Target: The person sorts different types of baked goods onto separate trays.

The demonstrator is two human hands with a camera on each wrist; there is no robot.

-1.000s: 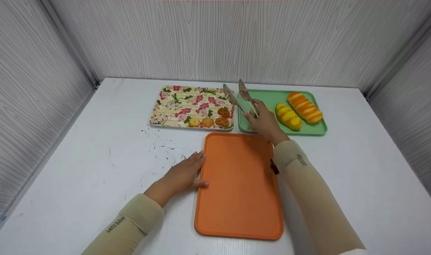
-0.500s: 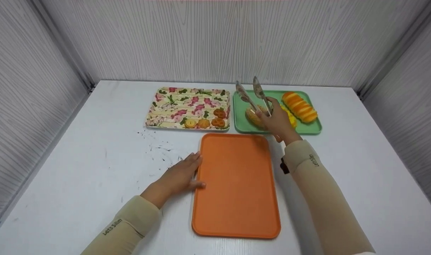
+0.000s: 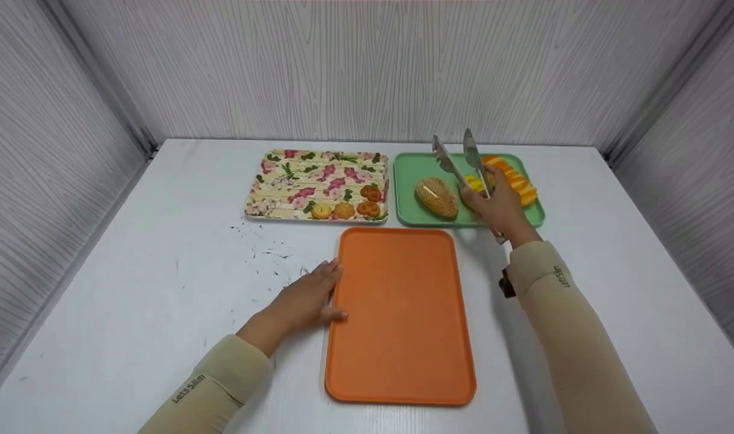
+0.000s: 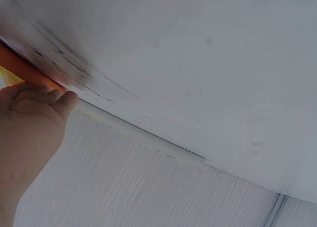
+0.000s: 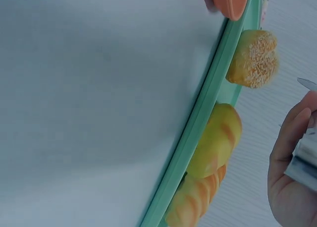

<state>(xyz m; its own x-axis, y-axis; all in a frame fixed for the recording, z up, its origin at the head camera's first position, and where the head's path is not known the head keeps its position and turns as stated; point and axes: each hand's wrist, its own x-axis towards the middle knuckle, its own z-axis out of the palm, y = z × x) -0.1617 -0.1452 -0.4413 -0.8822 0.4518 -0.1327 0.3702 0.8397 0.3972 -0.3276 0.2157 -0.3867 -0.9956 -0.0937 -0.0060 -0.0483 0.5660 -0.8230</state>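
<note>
My left hand [image 3: 303, 301] rests along the left edge of an orange tray [image 3: 400, 313], thumb over the rim and fingers straight. In the left wrist view its fingertips touch the tray's side. My right hand [image 3: 504, 205] grips metal tongs [image 3: 472, 150], their tips spread apart above a green tray [image 3: 410, 175], with nothing between them. On that tray lie a sesame-topped bun [image 3: 437, 198], a yellow bread roll [image 5: 218, 142] and an orange striped loaf [image 3: 528, 194]. The hand and tongs overlap the yellow roll in the head view.
A floral tray [image 3: 282, 181] stands left of the green one, with several small cookie- and pretzel-shaped pieces [image 3: 344, 210] at its near right corner. White table [image 3: 161, 271] shows dark scuffs left of the orange tray. Wood-grain panels [image 3: 342, 72] enclose the back and sides.
My right hand has moved right with the tongs, from over the sesame bun to over the yellow roll, uncovering the bun. The left hand has stayed on the orange tray's edge.
</note>
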